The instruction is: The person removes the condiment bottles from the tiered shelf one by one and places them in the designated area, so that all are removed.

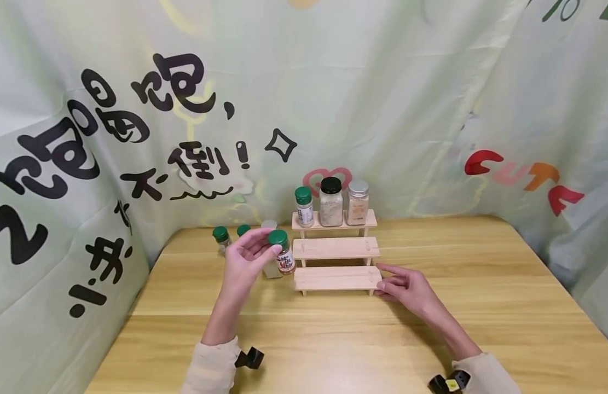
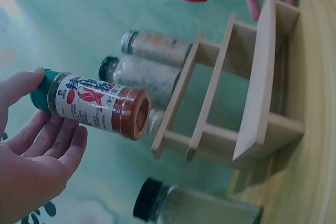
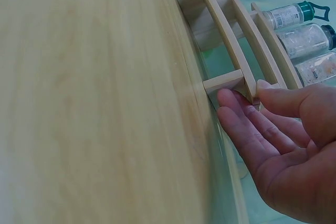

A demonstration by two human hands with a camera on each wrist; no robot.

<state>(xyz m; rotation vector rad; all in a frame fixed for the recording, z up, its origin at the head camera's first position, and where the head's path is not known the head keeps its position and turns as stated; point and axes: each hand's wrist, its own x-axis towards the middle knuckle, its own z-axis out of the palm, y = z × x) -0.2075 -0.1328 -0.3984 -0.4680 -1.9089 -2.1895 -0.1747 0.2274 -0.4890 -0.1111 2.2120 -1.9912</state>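
My left hand [image 1: 247, 257] pinches a spice jar [image 2: 97, 102] by its green cap, thumb on one side and fingers on the other. Red-brown powder shows below the jar's chili label, and the jar is up beside the left end of a three-step wooden rack [image 1: 336, 279]. With thumb and fingertips, my right hand [image 1: 407, 290] grips the right end of the rack's lowest step. On the top step stand a green-capped jar [image 1: 304, 207], a black-capped jar [image 1: 331, 202] and a silver-capped jar [image 1: 358, 203]. The lower two steps are bare.
Left of the rack, two more green-capped jars [image 1: 221, 238] and a larger jar [image 1: 272, 269] stand on the wooden table [image 1: 333, 339], partly hidden by my left hand. A printed cloth [image 1: 392, 109] hangs behind the table's back edge.
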